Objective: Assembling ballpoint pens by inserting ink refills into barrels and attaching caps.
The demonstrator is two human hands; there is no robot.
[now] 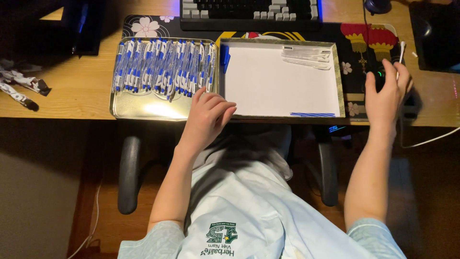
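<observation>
Pens (163, 67), blue and white, are lying in rows in the left metal tray (143, 109). Left hand (207, 115), fingers curled together and empty, is hovering at its near edge and could scatter them; right hand (385, 93) is gripping a mouse (380, 76).

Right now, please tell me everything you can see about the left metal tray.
The left metal tray is shallow, rectangular, shiny and gold-toned, lying flat at the desk's front edge. A row of blue-and-white pens fills its far half; the near half is bare and reflects light. The left hand rests at its right front corner, beside the right tray.
</observation>
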